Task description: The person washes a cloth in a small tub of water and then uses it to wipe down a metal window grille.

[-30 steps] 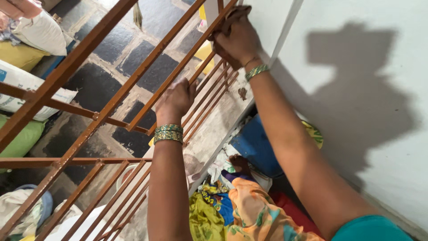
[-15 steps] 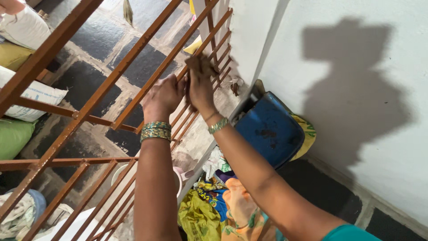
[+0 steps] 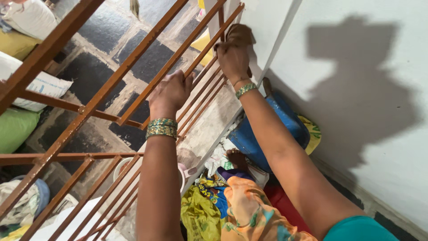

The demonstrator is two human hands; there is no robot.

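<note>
Gripping a slanted bar of the brown metal railing (image 3: 111, 89), the left hand (image 3: 171, 91) is closed round it, stacked green bangles (image 3: 162, 128) at the wrist. Right hand (image 3: 232, 56) is higher along the railing, near the white wall (image 3: 356, 111), fingers clenched on a brown rag (image 3: 240, 32) pressed against the bars; one thin bangle on that wrist. Below the right forearm a blue drum (image 3: 285, 129) lies tilted against the wall; contents not visible. Just beside it on the floor, a heap of bright cloth (image 3: 209, 209), yellow, orange and blue. Under the railing sits a pale bowl (image 3: 180, 172); cannot tell what is in it. Beyond the bars, on the chequered floor (image 3: 96, 78) below: white sacks (image 3: 38, 87) and a green sack (image 3: 15, 127), all filled and shut.
</note>
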